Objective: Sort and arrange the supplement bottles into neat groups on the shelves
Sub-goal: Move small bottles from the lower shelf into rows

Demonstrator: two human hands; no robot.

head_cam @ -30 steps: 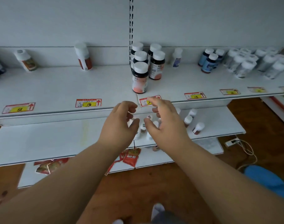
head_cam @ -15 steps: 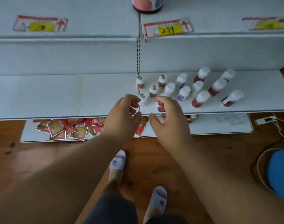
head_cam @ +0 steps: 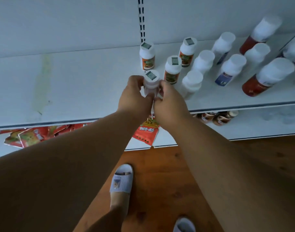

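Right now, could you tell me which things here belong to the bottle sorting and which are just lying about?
Part of the job:
- held bottle, in the grip of left hand and right hand
- orange-label bottles
- plain white bottles
- blue-label bottle
- red bottles
- middle shelf

Just lying about:
- red snack packets on the lower shelf
- slippers

Both hands meet on one bottle (head_cam: 151, 81) near the shelf's (head_cam: 76, 84) front edge, the left hand (head_cam: 135, 96) left of the grip and the right hand (head_cam: 168, 101) right of it. Two bottles (head_cam: 147, 56) stand behind the grip; more bottles (head_cam: 230, 69) spread right. Packets (head_cam: 146, 131) lie on the lower shelf (head_cam: 260, 124) below.
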